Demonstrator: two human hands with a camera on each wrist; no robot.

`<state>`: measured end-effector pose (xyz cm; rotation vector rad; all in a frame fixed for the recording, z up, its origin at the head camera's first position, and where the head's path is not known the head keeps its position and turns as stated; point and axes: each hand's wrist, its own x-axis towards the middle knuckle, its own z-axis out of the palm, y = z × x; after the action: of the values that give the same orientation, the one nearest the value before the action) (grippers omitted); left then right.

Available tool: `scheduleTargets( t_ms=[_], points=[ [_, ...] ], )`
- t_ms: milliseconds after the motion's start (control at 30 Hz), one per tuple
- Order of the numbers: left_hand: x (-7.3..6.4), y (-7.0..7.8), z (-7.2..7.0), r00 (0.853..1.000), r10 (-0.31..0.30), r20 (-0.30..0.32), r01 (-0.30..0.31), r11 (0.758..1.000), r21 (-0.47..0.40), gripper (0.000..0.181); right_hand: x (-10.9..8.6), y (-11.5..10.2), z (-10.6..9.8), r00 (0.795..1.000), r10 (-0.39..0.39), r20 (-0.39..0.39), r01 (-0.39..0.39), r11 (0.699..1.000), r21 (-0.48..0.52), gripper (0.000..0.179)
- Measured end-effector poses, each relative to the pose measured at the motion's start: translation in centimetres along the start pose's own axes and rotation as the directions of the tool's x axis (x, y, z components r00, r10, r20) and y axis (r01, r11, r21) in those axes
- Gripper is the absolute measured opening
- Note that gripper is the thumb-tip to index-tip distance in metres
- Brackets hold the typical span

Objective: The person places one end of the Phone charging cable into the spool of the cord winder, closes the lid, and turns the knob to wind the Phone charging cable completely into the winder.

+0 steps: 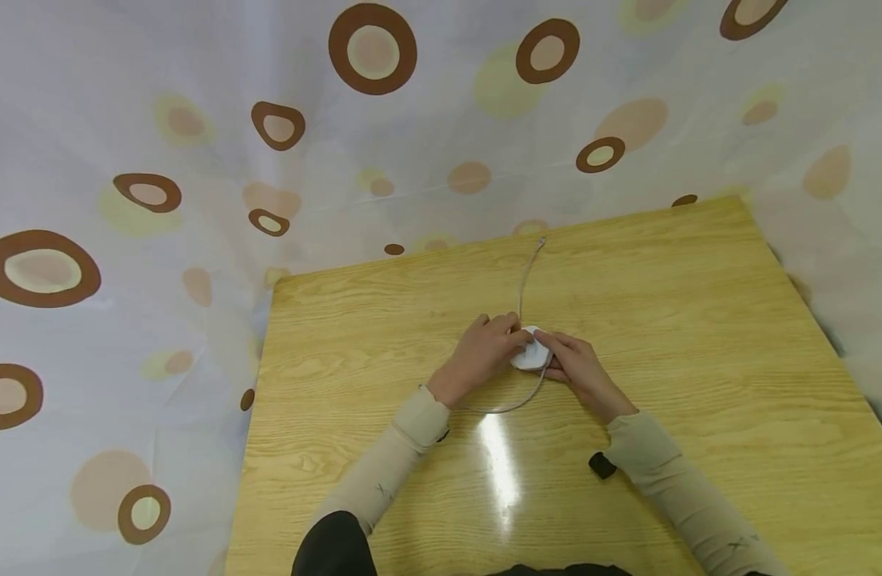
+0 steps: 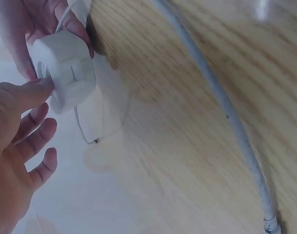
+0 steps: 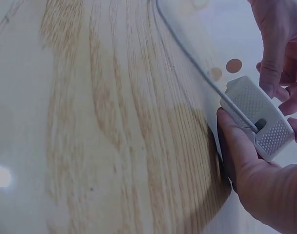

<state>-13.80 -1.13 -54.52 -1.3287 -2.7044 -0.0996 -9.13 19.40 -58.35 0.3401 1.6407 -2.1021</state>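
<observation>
A small white rounded case (image 1: pixel 530 360) with a thin cord out of two ends is held between both hands over the middle of the table. My right hand (image 1: pixel 584 376) grips it from the right, thumb on top and fingers beneath. From the left, my left hand (image 1: pixel 480 352) pinches at its face. In the left wrist view the left thumb (image 2: pixel 38 91) lies on a round part of the case, the other fingers loosely curled below; the index fingertip is hidden. The right wrist view shows the case's dotted side (image 3: pixel 250 100) and the cord (image 3: pixel 197 66) entering a hole there.
One cord length (image 1: pixel 524 280) runs to a small plug (image 1: pixel 542 241) near the table's back edge. Another stretch (image 1: pixel 512 408) loops toward the left wrist. The wood-grain table (image 1: pixel 340 336) meets a spotted cloth (image 1: pixel 426 144) behind. A black wrist camera (image 1: pixel 602 465) sits by the right sleeve.
</observation>
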Motion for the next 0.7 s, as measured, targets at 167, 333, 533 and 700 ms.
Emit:
scheduleTargets(
  t_ms=[167,333,533,700],
  points=[
    [0.2,-0.2,0.0,0.999,0.036,-0.039,-0.031,0.992,0.122,0.019,0.1,0.2,-0.1,1.0,-0.007,-0.002,0.007,1.0,0.005,0.068],
    [0.5,-0.1,0.4,0.997,0.01,-0.074,0.002,0.987,0.158,0.022,0.1,0.3,0.0,1.0,-0.002,-0.013,0.002,1.0,0.014,0.069],
    [0.4,0.6,1.4,0.991,-0.066,-0.118,0.077,0.993,0.088,0.025,-0.1,0.2,0.4,0.999,-0.031,-0.028,0.032,0.999,0.032,0.07],
    [0.7,1.9,1.6,0.971,-0.225,-0.08,0.224,0.974,-0.022,0.03,-0.1,0.2,0.8,0.997,-0.058,-0.042,0.059,0.998,0.031,0.065]
  ],
)
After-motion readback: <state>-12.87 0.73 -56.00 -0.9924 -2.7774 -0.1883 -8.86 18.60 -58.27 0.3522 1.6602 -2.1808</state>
